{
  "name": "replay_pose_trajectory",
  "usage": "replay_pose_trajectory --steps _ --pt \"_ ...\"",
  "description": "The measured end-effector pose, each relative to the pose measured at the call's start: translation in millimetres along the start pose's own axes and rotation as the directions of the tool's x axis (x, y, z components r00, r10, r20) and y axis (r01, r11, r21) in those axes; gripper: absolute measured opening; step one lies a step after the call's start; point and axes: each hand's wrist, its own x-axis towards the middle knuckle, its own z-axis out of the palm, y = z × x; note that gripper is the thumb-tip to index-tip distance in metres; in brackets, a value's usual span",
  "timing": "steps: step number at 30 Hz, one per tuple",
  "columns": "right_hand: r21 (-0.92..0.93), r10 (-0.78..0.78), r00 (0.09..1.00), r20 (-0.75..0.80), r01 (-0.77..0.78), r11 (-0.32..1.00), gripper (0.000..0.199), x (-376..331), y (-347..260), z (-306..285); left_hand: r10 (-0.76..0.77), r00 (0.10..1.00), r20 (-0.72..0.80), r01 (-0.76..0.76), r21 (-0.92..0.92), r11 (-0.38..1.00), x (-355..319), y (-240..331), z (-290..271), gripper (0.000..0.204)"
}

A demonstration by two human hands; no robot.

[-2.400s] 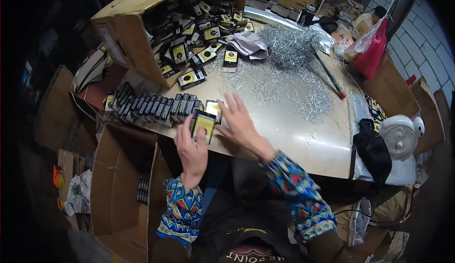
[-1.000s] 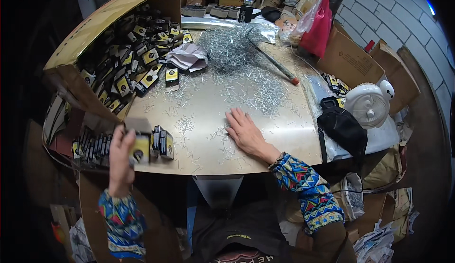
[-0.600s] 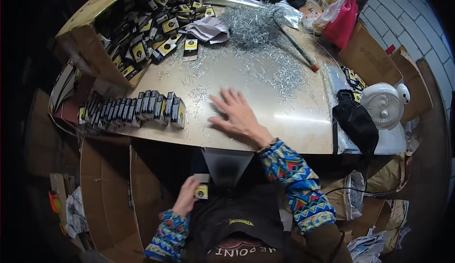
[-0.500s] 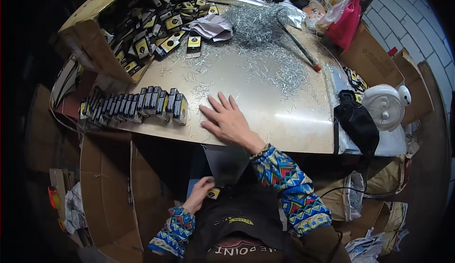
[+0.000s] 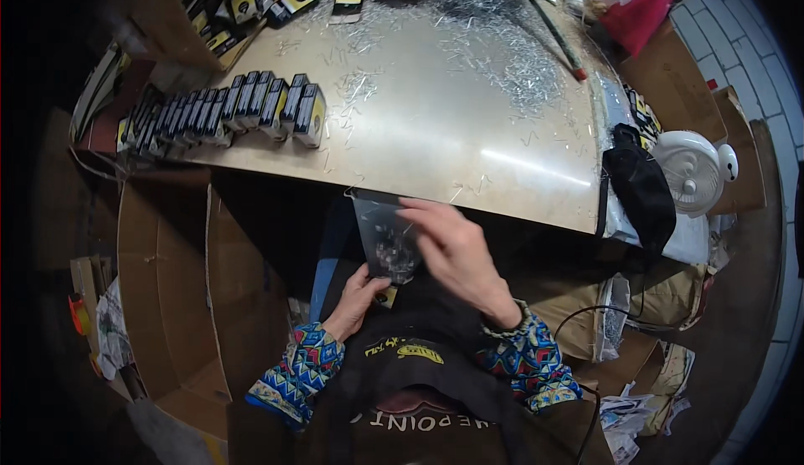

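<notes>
My left hand [image 5: 356, 304] is closed round a small black-and-yellow cardboard box [image 5: 386, 297], partly hidden, at the lower end of a grey chute [image 5: 368, 220]. The chute hangs from the front edge of the table and narrows toward me. Inside it lies a clump of small silvery metal pins [image 5: 394, 253], too small to make out one by one. Over the chute's upper right side is my right hand [image 5: 456, 251], its fingers stretched out to the left and somewhat blurred. I see nothing held in it.
A row of black-and-yellow boxes [image 5: 268, 107] stands at the table's left front. Loose pins [image 5: 523, 71] are strewn across the tabletop [image 5: 410, 130], beside a rod [image 5: 557, 38]. At right are a black pouch [image 5: 641, 193] and a white fan [image 5: 688, 176]. An open carton [image 5: 167, 298] stands below left.
My right hand has left the tabletop and come back to the chute, where pins now lie. The left hand stays at the chute's lower end with the box. The view has tilted down.
</notes>
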Motion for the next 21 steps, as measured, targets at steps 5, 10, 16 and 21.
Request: replay_pose_trajectory --steps 5,10,16,21 --pt "-0.206 -0.006 1.0 0.009 0.007 0.978 0.023 -18.9 29.0 20.4 0.289 0.953 0.089 -0.278 0.634 0.721 2.9 -13.4 5.1 0.07" --pt "-0.267 -0.061 0.941 0.332 0.155 0.951 0.023 -53.8 32.7 62.8 0.472 0.881 0.028 -0.319 0.773 0.549 7.9 -26.0 7.2 0.075" --pt "-0.382 -0.439 0.898 0.036 0.418 0.824 0.043 18.3 1.5 54.5 0.494 0.866 0.076 -0.364 0.773 0.52 12.1 -33.4 -7.5 0.074" --pt "-0.496 -0.35 0.92 0.178 0.391 0.775 0.046 13.2 10.8 52.8 0.505 0.861 0.063 -0.339 0.81 0.478 11.1 -31.1 -6.5 0.078"
